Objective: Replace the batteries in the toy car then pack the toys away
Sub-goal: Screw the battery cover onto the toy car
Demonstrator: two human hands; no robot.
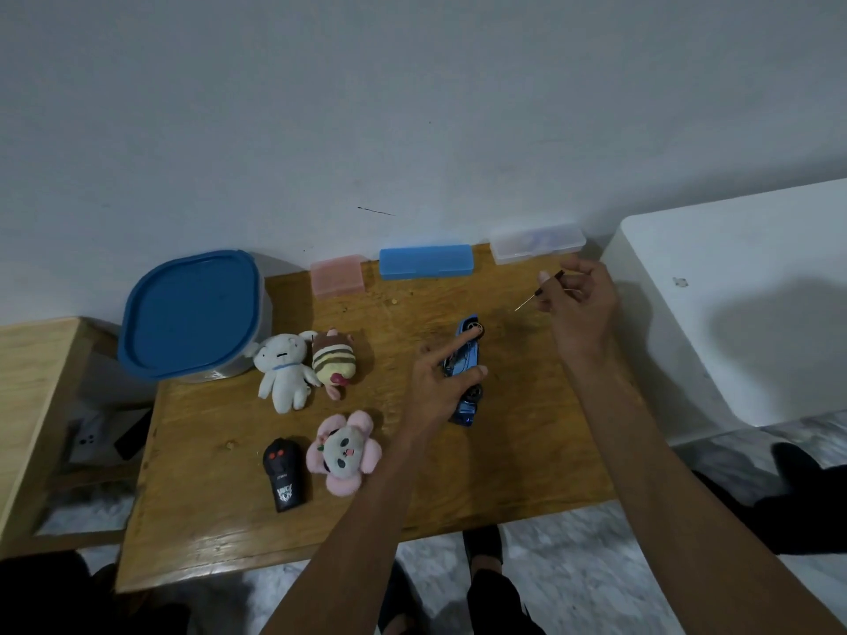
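Light, hard, slippery toy car [467, 373] steadied under open left hand [437, 382] (best gripped across its flanks), right hand [580, 309] pinching thin screwdriver [538, 293].

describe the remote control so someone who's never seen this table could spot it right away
Start at the wooden table and go to its near left part. Beside the pink flower plush lies the remote control, the only black hard-plastic thing among soft toys, with two red buttons on top.
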